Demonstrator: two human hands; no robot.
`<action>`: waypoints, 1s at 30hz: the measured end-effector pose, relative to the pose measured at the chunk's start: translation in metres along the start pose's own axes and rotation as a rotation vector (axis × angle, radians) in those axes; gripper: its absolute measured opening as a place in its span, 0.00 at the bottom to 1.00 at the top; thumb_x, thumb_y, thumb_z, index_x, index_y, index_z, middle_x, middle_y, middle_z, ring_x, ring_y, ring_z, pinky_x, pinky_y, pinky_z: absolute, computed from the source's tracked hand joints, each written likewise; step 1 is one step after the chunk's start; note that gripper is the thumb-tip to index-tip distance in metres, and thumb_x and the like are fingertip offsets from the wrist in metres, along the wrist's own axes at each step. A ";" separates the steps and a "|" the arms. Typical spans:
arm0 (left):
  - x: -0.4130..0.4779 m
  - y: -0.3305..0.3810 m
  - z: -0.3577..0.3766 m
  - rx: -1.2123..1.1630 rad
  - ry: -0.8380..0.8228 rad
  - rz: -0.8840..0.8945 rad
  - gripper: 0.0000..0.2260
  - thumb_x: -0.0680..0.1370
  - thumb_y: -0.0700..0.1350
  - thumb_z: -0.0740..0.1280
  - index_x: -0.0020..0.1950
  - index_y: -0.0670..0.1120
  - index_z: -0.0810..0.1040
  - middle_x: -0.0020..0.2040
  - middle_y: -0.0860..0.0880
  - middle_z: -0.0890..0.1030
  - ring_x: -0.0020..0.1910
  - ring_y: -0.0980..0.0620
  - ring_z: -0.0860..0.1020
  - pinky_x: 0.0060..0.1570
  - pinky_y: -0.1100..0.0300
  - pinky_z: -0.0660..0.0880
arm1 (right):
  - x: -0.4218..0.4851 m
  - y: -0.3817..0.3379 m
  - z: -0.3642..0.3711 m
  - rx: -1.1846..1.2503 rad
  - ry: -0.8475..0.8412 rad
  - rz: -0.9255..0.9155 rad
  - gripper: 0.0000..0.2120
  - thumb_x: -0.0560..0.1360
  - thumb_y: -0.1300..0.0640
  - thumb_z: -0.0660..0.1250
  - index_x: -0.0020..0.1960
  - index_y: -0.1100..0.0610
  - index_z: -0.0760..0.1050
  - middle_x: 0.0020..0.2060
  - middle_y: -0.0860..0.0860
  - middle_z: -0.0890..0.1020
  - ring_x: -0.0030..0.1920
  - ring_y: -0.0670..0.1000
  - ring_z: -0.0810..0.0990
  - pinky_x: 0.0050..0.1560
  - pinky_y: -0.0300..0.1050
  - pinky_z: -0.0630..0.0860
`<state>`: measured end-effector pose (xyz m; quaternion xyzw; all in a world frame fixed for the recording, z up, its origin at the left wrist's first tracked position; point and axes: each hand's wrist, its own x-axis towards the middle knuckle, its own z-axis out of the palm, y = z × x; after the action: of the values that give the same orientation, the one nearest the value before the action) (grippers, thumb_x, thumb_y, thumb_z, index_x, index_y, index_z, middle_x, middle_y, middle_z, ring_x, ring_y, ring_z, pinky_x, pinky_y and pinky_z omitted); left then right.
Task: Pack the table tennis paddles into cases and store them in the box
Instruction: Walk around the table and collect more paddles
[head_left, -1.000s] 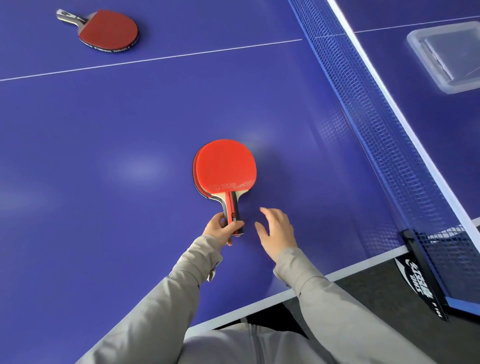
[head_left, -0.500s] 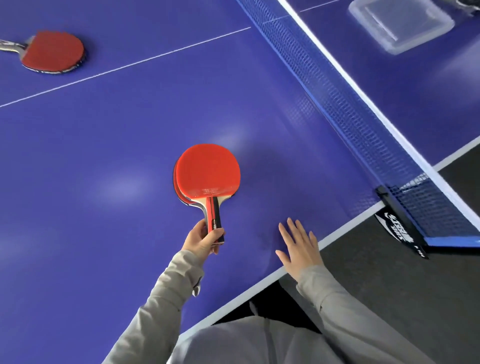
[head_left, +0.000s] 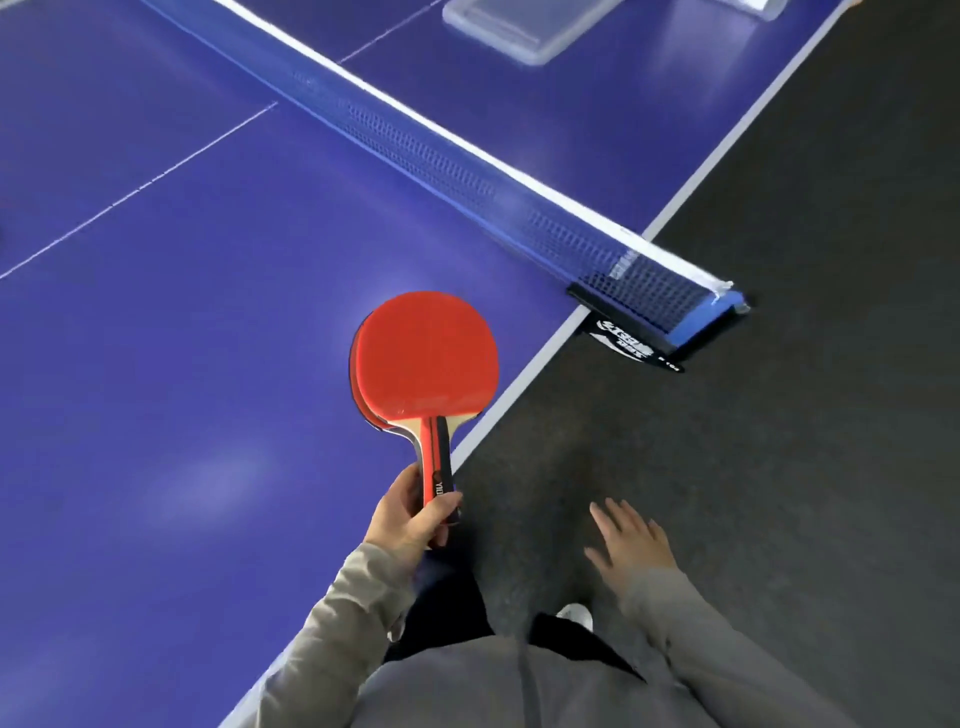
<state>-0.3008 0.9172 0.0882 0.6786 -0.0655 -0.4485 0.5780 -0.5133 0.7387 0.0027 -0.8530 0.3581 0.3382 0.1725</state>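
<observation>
Together, two round red-rubber paddles (head_left: 426, 353), wooden handles (head_left: 434, 467) gripped by left hand (head_left: 408, 519)

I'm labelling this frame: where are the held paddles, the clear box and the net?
paddles (head_left: 426, 358), head view, on the top paddle's red rubber face.
clear box (head_left: 535, 58), head view, on its near rim.
net (head_left: 457, 171), head view, on the blue mesh.

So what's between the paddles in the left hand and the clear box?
Only the net, stretched across the blue table between paddles and box; head view shows it.
</observation>
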 end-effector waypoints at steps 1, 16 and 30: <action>-0.004 0.000 0.015 0.009 -0.017 0.014 0.17 0.66 0.45 0.68 0.48 0.37 0.71 0.34 0.42 0.76 0.26 0.48 0.70 0.26 0.58 0.68 | -0.006 0.014 0.005 0.002 -0.015 0.005 0.29 0.80 0.43 0.52 0.77 0.50 0.47 0.77 0.48 0.50 0.77 0.49 0.47 0.74 0.53 0.50; -0.048 -0.024 0.279 0.201 -0.332 -0.022 0.23 0.59 0.52 0.72 0.47 0.40 0.75 0.36 0.44 0.79 0.29 0.49 0.75 0.28 0.58 0.70 | -0.107 0.237 0.082 0.262 -0.268 0.249 0.30 0.79 0.42 0.53 0.77 0.53 0.50 0.75 0.53 0.60 0.74 0.57 0.59 0.73 0.56 0.57; 0.072 0.024 0.418 0.274 -0.505 -0.055 0.21 0.60 0.54 0.71 0.48 0.44 0.75 0.38 0.38 0.76 0.34 0.42 0.73 0.30 0.58 0.73 | -0.020 0.349 -0.011 0.301 -0.243 0.310 0.28 0.80 0.45 0.53 0.77 0.52 0.51 0.77 0.52 0.54 0.77 0.54 0.52 0.75 0.57 0.52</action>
<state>-0.5339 0.5621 0.0993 0.6188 -0.2489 -0.6056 0.4341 -0.7722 0.5041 0.0059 -0.7057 0.5078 0.4033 0.2856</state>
